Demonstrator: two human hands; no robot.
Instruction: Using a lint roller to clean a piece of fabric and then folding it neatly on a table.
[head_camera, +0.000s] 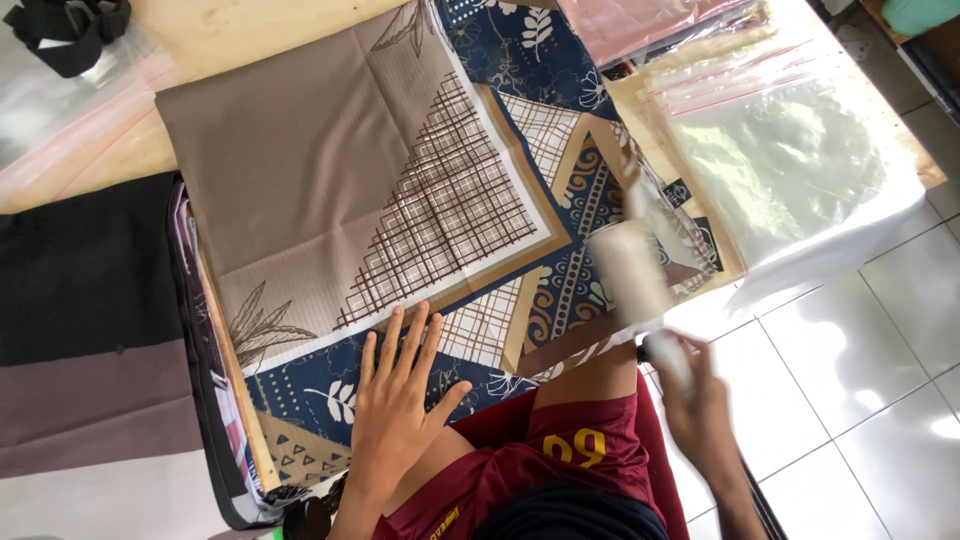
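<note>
Head view, looking down. A folded taupe scarf (330, 170) lies flat on a blue patterned scarf (540, 250), both spread on a wooden surface (215, 30). The blue scarf's near edge overhangs the surface toward the person's lap, and its right part reaches close to the surface's right edge, beyond which is white tiled floor (850, 350) with open room.

The left hand (400, 400) is flat, fingers spread, pressing the near edge of the scarves where the taupe border meets the blue. The right hand (700, 405) is closed around the handle of a lint roller (630, 275), held out over the floor side. The roller is motion-blurred; its white drum lies on the right part of the blue scarf. Its long axis runs diagonally, handle toward the person at lower right, drum pointing up and left.

A stack of clear zip bags (790, 150) lies at the right of the surface, overhanging its corner; whether they hold anything cannot be told. A pink bag (630, 20) is at the top edge. Left of the scarves lies a pile of dark fabrics (90, 330), stacked just beside them; a black strap (70, 30) is at upper left.
</note>
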